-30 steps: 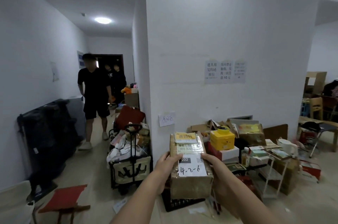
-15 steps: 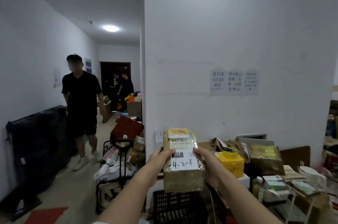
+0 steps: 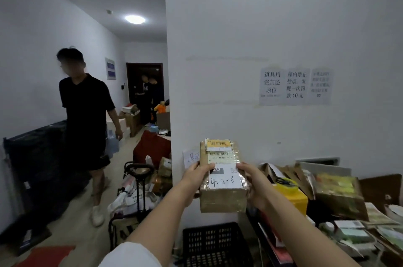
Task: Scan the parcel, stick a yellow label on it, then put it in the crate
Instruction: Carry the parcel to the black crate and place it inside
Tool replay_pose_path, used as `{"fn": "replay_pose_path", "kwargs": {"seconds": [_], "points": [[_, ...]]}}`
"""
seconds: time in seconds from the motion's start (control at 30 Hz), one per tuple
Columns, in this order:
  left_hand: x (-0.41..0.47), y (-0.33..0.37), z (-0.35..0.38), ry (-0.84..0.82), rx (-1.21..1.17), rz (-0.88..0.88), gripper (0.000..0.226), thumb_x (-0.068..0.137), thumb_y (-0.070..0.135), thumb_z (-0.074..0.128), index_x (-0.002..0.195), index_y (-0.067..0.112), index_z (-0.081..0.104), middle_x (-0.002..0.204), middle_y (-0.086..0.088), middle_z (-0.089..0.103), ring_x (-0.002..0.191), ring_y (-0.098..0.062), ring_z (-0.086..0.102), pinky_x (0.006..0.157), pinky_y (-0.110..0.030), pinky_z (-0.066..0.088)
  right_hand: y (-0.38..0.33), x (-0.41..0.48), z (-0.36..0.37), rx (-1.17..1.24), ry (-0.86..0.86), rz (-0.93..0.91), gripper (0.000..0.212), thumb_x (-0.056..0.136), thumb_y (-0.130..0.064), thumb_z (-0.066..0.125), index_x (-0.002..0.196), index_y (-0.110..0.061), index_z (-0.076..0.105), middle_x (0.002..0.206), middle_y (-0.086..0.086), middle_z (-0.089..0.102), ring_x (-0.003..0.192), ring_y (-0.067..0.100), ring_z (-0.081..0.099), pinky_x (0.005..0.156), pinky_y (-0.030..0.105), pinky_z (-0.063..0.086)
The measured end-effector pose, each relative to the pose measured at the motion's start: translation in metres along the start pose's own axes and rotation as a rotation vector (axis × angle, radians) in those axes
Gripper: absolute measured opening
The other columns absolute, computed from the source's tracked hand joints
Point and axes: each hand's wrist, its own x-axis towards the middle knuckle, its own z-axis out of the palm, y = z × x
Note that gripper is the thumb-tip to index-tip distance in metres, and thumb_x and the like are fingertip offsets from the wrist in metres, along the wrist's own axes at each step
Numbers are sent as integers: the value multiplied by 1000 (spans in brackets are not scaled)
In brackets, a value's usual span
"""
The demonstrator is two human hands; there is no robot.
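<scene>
I hold a brown taped parcel (image 3: 222, 199) in front of me with both hands, at about chest height before the white wall. A yellow label (image 3: 218, 144) sits on its far top end, a barcode strip below it, and a white sticker with handwriting nearest me. My left hand (image 3: 197, 174) grips the parcel's left side, thumb on top. On the right side my right hand (image 3: 254, 184) grips it. A black plastic crate (image 3: 214, 242) stands on the floor directly below the parcel.
A person in black (image 3: 87, 114) walks toward me in the corridor on the left. A loaded trolley (image 3: 135, 197) stands by the wall corner. Right of the crate, a yellow box (image 3: 294, 198), cartons and papers lie piled. A black case (image 3: 32, 168) leans on the left wall.
I have stepped closer to the wall and the crate, with the parcel still held in both hands. The person in black has walked nearer along the corridor.
</scene>
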Motion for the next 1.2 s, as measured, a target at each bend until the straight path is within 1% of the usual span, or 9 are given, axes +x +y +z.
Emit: {"fn": "replay_pose_path", "kwargs": {"seconds": [0.07, 0.23, 0.4, 0.57, 0.73, 0.83, 0.93, 1.1, 1.2], "points": [[30, 1, -3, 1, -12, 15, 45, 88, 36, 59, 129, 19, 51, 92, -4, 77, 76, -18, 72, 65, -29, 54, -4, 27, 1, -4, -1, -13, 40, 87, -28, 60, 127, -21, 59, 120, 11, 67, 114, 34, 61, 75, 38, 54], [112, 2, -15, -39, -40, 6, 43, 87, 29, 61, 128, 22, 51, 99, -3, 76, 75, -16, 73, 56, -26, 54, 0, 110, -1, 29, 35, -25, 44, 84, -16, 61, 128, -19, 55, 119, 13, 69, 109, 38, 66, 94, 56, 49], [218, 19, -35, -87, -40, 46, 38, 86, 22, 61, 124, 20, 54, 105, -7, 74, 83, -21, 73, 63, -29, 57, -8, 213, 11, 70, 60, -55, 41, 85, -11, 56, 126, -13, 54, 116, 18, 68, 91, 38, 69, 80, 51, 56], [325, 45, -65, -87, -59, 62, 31, 87, 17, 60, 118, 18, 56, 108, -11, 73, 81, -25, 71, 66, -32, 58, -27, 321, 36, 48, 91, -91, 43, 85, -13, 55, 128, -15, 54, 116, 14, 66, 107, 43, 63, 78, 46, 56], [409, 41, -88, -86, -61, 7, 43, 86, 20, 61, 127, 16, 51, 105, -10, 74, 82, -27, 74, 61, -31, 59, -22, 403, 48, 34, 121, -51, 42, 85, -13, 55, 126, -17, 55, 114, 11, 66, 116, 45, 58, 73, 44, 55], [444, 32, -98, -76, -95, -41, 50, 84, 16, 63, 131, 12, 45, 105, -13, 73, 81, -28, 74, 64, -34, 60, -10, 438, 48, 6, 127, -10, 39, 86, -15, 56, 125, -16, 55, 115, 11, 66, 113, 44, 60, 81, 52, 54], [469, 19, -106, -59, -102, -96, 53, 85, 17, 64, 132, 14, 40, 100, -9, 73, 68, -20, 71, 53, -27, 56, 3, 464, 49, -12, 119, 36, 38, 86, -15, 55, 124, -16, 55, 110, 10, 66, 113, 44, 58, 87, 56, 52], [505, -6, -115, -29, -113, -136, 57, 85, 18, 65, 135, 15, 38, 107, -9, 72, 72, -17, 70, 55, -26, 53, 19, 505, 50, -25, 114, 81, 42, 83, -12, 55, 124, -16, 56, 111, 10, 65, 113, 43, 59, 93, 60, 50], [524, -21, -118, 11, -90, -153, 58, 82, 19, 67, 135, 15, 42, 109, -6, 71, 84, -18, 69, 76, -35, 55, 30, 526, 50, -52, 106, 105, 46, 77, -13, 56, 122, -17, 58, 116, 9, 67, 113, 42, 60, 95, 66, 46]]}}
